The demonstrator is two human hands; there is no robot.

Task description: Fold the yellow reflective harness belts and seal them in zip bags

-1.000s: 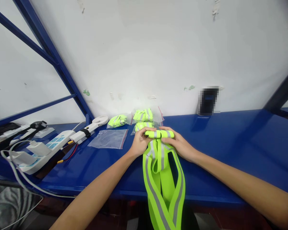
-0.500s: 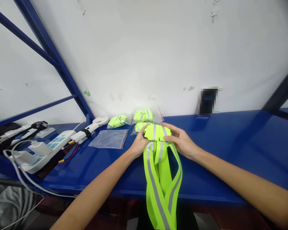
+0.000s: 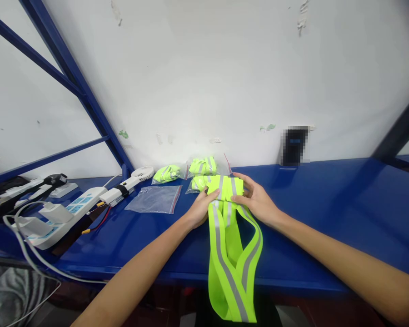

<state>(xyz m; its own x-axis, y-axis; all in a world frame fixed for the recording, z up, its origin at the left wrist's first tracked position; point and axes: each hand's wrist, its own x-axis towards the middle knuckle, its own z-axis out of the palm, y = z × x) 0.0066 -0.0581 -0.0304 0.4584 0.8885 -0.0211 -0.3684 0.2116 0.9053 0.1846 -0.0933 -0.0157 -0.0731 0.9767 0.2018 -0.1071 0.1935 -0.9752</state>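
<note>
A neon-yellow reflective vest of elastic straps with grey stripes [image 3: 221,268] is partly folded into a flat bundle at its top, and its loose straps hang down past the table's front edge. My left hand [image 3: 202,208] grips the bundle's left side, thumb across the front. On the right side my right hand [image 3: 257,198] is closed around it, thumb on the front and fingers behind. Just beyond the bundle lie bagged yellow vests [image 3: 203,166], one partly hidden by it. Another bagged vest [image 3: 167,173] rests further left. A flat clear zip bag [image 3: 155,199] lies left of my left hand.
The blue table [image 3: 313,218] runs along a white wall. At the left are a white power strip [image 3: 71,212] with plugs and cables, a white handheld fan [image 3: 142,173] and a battery lead with yellow connectors [image 3: 95,225]. A pixelated dark object [image 3: 294,146] stands against the wall.
The bundle has shifted slightly right, and the hanging straps have risen so that their lower loop shows. My left thumb has come over onto the bundle's front.
</note>
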